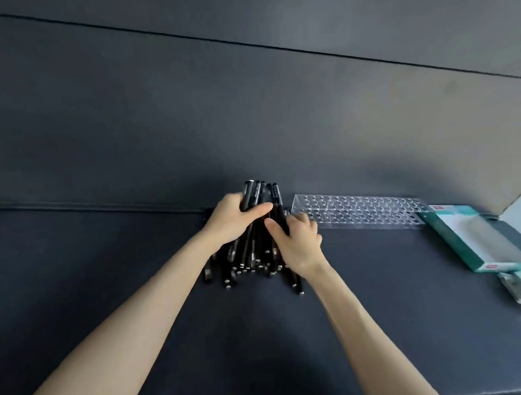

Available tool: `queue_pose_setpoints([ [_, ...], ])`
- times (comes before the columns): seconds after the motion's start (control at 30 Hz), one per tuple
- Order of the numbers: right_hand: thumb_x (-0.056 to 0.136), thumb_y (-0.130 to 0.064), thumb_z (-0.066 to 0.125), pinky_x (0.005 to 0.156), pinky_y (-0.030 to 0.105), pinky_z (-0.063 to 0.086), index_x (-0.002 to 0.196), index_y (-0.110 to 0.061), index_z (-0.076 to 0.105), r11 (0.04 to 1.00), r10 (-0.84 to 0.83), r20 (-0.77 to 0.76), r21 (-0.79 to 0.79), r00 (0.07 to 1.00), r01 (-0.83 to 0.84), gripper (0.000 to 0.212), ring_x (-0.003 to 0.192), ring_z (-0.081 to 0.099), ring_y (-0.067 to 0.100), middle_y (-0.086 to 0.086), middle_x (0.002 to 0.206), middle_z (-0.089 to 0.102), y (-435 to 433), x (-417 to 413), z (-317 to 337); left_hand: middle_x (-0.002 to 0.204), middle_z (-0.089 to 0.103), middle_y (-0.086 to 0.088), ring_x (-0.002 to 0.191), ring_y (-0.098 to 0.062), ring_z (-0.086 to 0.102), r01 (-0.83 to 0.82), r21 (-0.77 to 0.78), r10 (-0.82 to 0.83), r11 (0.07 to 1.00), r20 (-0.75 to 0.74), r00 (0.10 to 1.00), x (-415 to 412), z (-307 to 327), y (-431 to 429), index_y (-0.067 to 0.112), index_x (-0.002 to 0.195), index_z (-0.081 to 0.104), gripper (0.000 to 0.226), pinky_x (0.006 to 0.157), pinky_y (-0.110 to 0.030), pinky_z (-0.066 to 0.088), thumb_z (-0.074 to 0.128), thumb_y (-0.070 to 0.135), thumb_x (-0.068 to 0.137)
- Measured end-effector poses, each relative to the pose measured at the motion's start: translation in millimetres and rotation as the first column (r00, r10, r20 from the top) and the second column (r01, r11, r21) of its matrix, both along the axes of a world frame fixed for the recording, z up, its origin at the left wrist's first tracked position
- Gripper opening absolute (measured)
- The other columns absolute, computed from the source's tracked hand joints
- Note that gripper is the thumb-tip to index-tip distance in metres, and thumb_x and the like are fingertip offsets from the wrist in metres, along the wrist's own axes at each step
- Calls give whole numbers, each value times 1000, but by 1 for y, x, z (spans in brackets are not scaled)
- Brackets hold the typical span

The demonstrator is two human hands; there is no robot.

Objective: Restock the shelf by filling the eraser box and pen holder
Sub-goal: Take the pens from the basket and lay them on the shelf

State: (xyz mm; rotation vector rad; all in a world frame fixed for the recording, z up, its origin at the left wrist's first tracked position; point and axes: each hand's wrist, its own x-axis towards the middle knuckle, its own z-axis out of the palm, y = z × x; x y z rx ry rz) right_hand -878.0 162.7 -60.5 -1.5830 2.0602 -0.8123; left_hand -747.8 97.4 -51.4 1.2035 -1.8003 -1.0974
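Both hands, left hand (235,219) and right hand (296,240), clamp the pen bundle (255,242); probably loose pens slip out beside the holder (357,213).

Pens (256,227): black, silver tips. Pen holder (357,213): clear, rows of round holes. Box (473,234): teal and white, small red marks. Shelf surface (108,261): dark grey. Back wall (250,109): dark grey.

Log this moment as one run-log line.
step: pen pickup | left hand: grips pen bundle | right hand: grips pen bundle | pen holder: no pens, right of bundle | eraser box: far right
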Motion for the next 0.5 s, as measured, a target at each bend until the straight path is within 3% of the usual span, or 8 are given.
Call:
queue_pose_setpoints([
  [0.07, 95, -47, 43, 101, 40, 20, 74, -13, 41, 999, 6, -65, 35, 998, -4, 40, 121, 29, 28, 5, 127, 40, -6, -6, -6, 69, 61, 12, 70, -3, 58, -74, -37, 76, 997, 61, 995, 3, -2, -3, 22, 71, 59, 24, 59, -11, 39, 71, 40, 82],
  [0.13, 94, -48, 43, 102, 40, 19, 97, -10, 50, 1000, 1, -127, 23, 992, 2, 38, 123, 26, 27, 5, 131, 35, -8, -9, -14, 85, 65, 15, 88, -6, 62, -116, -60, 121, 991, 93, 988, 3, -8, -5, 23, 83, 62, 19, 69, -13, 41, 72, 40, 81],
  [0.17, 94, -48, 44, 102, 39, 19, 107, -9, 50, 1000, -4, -149, 8, 989, 6, 41, 123, 25, 27, 5, 132, 33, -9, -9, -18, 97, 64, 13, 99, -8, 60, -135, -69, 143, 988, 127, 982, 2, -11, -6, 17, 95, 62, 28, 77, -18, 43, 71, 40, 81],
  [0.23, 94, -47, 45, 101, 38, 20, 119, -10, 46, 999, -15, -158, -36, 987, 9, 45, 123, 26, 26, 6, 134, 32, -11, -8, -25, 112, 61, 2, 111, -19, 55, -191, -178, 232, 965, 249, 940, -2, -19, -8, 7, 110, 59, 49, 91, -31, 43, 69, 46, 81],
  [0.3, 94, -46, 45, 101, 37, 21, 128, -11, 41, 997, -23, -140, -74, 990, 12, 49, 124, 27, 26, 6, 136, 32, -11, -7, -29, 125, 55, -8, 121, -29, 45, -230, -249, 313, 941, 372, 874, -3, -25, -10, 10, 129, 51, 65, 100, -42, 36, 64, 52, 82],
  [0.37, 94, -44, 45, 102, 36, 22, 139, -13, 32, 994, 4, -127, -107, 992, -18, 56, 127, 27, 26, 5, 141, 31, -9, -8, -32, 140, 41, -8, 131, -29, 33, -255, -215, 327, 943, 443, 835, 0, -27, -7, 12, 144, 33, 74, 107, -44, 24, 54, 55, 87],
  [0.5, 97, -45, 36, 109, 37, 17, 148, -20, 20, 990, 108, -102, -75, 989, -116, 58, 138, 14, 22, -2, 155, 17, -5, -13, -33, 157, 17, 0, 144, -22, 12, -179, -185, 254, 966, 570, 782, 10, -33, 9, 22, 151, 15, 74, 115, -45, 6, 33, 62, 92],
])
